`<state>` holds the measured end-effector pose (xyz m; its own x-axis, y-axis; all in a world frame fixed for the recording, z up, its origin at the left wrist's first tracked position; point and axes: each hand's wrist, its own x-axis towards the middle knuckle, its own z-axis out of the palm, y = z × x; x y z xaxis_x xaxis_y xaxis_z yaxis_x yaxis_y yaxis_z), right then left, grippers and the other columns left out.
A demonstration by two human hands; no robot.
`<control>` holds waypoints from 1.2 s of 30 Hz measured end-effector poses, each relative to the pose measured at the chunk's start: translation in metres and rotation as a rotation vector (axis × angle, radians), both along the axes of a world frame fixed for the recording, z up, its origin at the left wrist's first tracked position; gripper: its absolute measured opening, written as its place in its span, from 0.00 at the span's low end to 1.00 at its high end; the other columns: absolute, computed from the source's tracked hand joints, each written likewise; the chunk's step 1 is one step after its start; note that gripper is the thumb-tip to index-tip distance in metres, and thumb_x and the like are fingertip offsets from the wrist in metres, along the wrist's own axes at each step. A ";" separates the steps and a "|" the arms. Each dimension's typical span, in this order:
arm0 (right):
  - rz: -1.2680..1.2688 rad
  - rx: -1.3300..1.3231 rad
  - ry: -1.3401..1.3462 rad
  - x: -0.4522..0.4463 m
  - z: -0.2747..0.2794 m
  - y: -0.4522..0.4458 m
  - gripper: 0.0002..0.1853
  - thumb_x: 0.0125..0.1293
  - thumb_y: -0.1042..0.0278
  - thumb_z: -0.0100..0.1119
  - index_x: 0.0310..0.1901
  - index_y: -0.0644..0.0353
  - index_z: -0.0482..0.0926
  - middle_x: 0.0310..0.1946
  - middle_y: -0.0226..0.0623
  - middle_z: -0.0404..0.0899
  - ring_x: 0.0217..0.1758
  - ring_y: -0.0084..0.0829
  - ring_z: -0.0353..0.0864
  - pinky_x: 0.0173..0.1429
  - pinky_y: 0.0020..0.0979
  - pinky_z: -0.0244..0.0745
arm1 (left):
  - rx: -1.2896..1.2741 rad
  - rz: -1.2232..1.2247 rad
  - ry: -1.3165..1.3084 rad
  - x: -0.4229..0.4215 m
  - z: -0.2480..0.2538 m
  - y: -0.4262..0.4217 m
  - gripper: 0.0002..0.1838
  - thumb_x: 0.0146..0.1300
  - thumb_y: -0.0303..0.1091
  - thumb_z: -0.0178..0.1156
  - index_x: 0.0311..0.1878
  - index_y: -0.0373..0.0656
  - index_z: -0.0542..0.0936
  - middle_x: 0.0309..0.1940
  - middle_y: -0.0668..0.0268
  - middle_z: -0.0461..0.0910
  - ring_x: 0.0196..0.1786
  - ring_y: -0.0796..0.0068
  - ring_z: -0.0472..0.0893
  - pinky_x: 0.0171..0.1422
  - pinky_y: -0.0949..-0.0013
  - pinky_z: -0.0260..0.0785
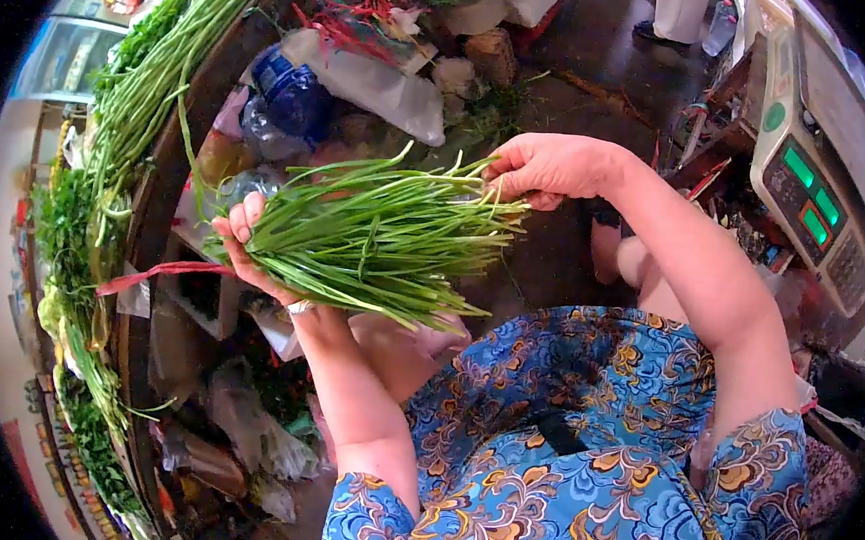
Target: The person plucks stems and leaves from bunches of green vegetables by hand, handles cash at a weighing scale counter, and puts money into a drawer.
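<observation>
A loose bunch of green chives [385, 232] is spread out in front of me, its long thin stalks fanning to the right. My left hand [247, 247] is wrapped round the bunch at its left end. A red plastic strip [167, 270] sticks out leftward beside that hand; whether the fingers hold it is hidden. At the opposite end, my right hand [557, 170] pinches the tips of a few pale stalks between thumb and fingers.
Piled long greens [153, 110] line a shelf along the left. A digital scale [809, 186] with lit green figures stands at right. Beyond my hands lie a blue-topped plastic bottle [289, 94], a white bag [370, 85] and red strips [364, 29]. A person's shoe [655, 31] shows at the top.
</observation>
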<state>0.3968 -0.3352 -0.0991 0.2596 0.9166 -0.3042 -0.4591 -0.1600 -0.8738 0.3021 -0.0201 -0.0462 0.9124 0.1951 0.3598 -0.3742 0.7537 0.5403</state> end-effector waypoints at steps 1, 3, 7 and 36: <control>-0.037 -0.009 0.052 -0.001 0.009 -0.002 0.04 0.63 0.69 0.59 0.34 0.59 0.77 0.19 0.20 0.71 0.15 0.11 0.60 0.18 0.17 0.52 | -0.004 0.060 0.028 0.000 0.000 -0.002 0.19 0.73 0.45 0.43 0.23 0.51 0.65 0.23 0.74 0.60 0.26 0.79 0.61 0.35 0.70 0.59; -0.078 -0.105 -0.090 0.001 0.013 -0.007 0.05 0.63 0.69 0.58 0.32 0.60 0.76 0.19 0.21 0.71 0.15 0.11 0.60 0.17 0.17 0.53 | -0.015 0.076 0.038 0.001 -0.001 0.000 0.20 0.73 0.46 0.42 0.23 0.52 0.64 0.24 0.74 0.60 0.27 0.79 0.61 0.35 0.70 0.59; -0.192 -0.250 -0.303 0.011 0.010 -0.026 0.08 0.62 0.68 0.58 0.27 0.60 0.74 0.18 0.24 0.71 0.15 0.12 0.61 0.17 0.18 0.53 | 0.010 0.028 0.003 -0.003 0.000 0.011 0.19 0.72 0.45 0.47 0.23 0.50 0.63 0.24 0.73 0.60 0.28 0.77 0.62 0.40 0.69 0.59; -0.505 0.257 -1.057 -0.030 0.030 0.041 0.07 0.56 0.68 0.62 0.33 0.61 0.77 0.31 0.44 0.77 0.38 0.44 0.79 0.42 0.37 0.74 | 0.077 0.172 0.143 0.002 -0.001 -0.018 0.18 0.71 0.45 0.48 0.24 0.51 0.64 0.24 0.73 0.61 0.29 0.78 0.63 0.40 0.70 0.60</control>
